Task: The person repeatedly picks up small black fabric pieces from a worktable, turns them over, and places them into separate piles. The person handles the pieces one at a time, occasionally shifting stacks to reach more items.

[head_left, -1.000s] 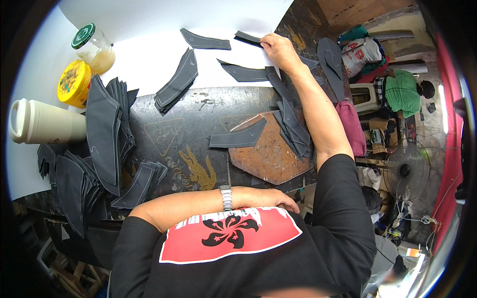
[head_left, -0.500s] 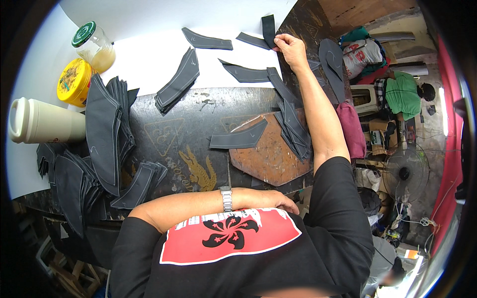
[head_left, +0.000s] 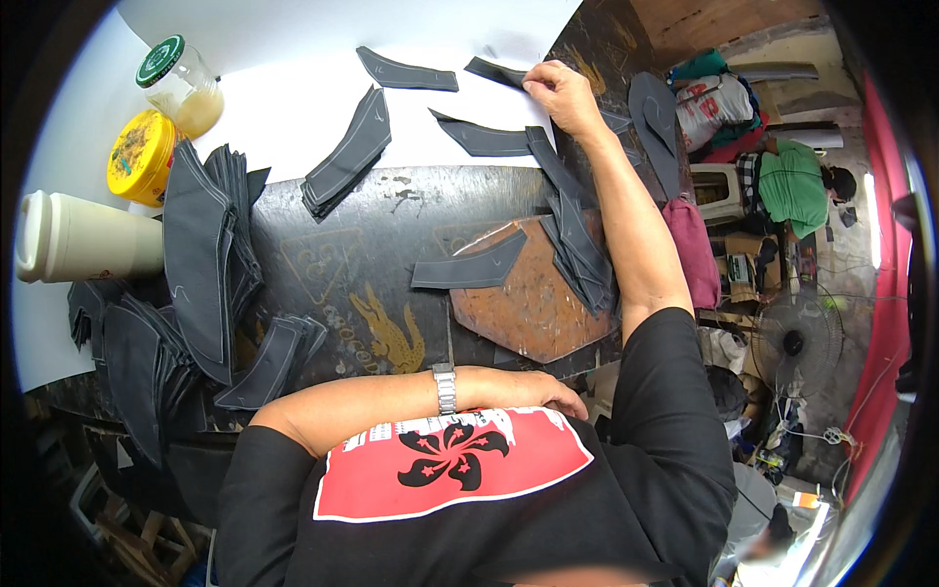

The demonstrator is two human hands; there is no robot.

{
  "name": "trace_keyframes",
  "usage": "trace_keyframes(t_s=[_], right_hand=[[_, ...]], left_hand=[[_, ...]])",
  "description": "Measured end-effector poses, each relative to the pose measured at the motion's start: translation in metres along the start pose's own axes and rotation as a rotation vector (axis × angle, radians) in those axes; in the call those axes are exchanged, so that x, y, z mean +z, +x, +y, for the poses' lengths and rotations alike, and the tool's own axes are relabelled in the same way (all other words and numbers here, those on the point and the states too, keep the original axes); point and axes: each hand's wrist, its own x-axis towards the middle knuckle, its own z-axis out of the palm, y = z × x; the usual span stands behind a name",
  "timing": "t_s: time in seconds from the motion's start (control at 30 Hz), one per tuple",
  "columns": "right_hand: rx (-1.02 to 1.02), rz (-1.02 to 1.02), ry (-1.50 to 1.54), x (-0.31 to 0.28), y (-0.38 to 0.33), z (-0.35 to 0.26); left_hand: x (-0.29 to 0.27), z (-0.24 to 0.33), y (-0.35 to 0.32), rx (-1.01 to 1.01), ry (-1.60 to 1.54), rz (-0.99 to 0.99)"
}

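My right hand point(head_left: 559, 93) reaches to the far edge of the white sheet point(head_left: 284, 112), fingertips closed on the end of a curved dark grey cut piece point(head_left: 494, 70) that lies flat. More such pieces lie nearby: one point(head_left: 406, 70) to its left, one point(head_left: 484, 139) below it, and a small stack point(head_left: 344, 161). A single piece point(head_left: 469, 270) rests half on a brown hexagonal board point(head_left: 538, 308). My left hand point(head_left: 546, 393) lies loosely closed and empty at the near table edge, the forearm with a wristwatch point(head_left: 444, 388) across my body.
Tall stacks of grey pieces point(head_left: 201, 245) crowd the left of the dark worktable point(head_left: 377, 240); another stack point(head_left: 577, 240) lies under my right forearm. A glass jar point(head_left: 181, 83), yellow tub point(head_left: 142, 157) and white cylinder point(head_left: 88, 240) stand at left. A fan point(head_left: 797, 342) and a person in green point(head_left: 792, 186) are at right.
My right hand swung the grey piece from lying left of it, up on end, then laid it flat again on the white sheet. The left arm stayed still.
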Motion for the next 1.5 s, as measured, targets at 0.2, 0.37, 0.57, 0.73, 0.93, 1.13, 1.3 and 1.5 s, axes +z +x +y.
trace_keyframes(t_s=[0.2, 0.37, 0.57, 0.73, 0.93, 1.13, 1.3, 1.5], right_hand=[[-0.025, -0.123, -0.080, 0.000, -0.007, -0.036], [-0.046, -0.133, -0.098, 0.008, -0.011, -0.044], [-0.081, -0.016, -0.203, 0.012, -0.001, -0.036], [-0.013, -0.091, -0.235, 0.006, 0.010, -0.028], [0.006, 0.042, -0.171, 0.008, 0.011, -0.016], [0.294, 0.242, 0.184, 0.004, 0.008, 0.016], [0.279, 0.393, 0.161, -0.002, 0.002, 0.027], [0.136, 0.558, -0.020, -0.009, 0.000, 0.012]], left_hand=[[0.001, 0.005, -0.002, -0.012, 0.013, 0.022], [0.001, 0.005, -0.003, -0.008, 0.034, 0.015], [0.002, -0.004, 0.001, -0.001, -0.051, 0.009], [0.002, -0.007, 0.003, -0.044, -0.167, -0.007], [0.002, -0.005, 0.003, -0.049, -0.103, -0.009], [0.001, -0.004, 0.003, -0.020, -0.103, -0.029], [0.000, -0.005, 0.003, -0.007, -0.052, -0.029], [0.000, -0.005, 0.003, -0.013, -0.042, -0.019]])
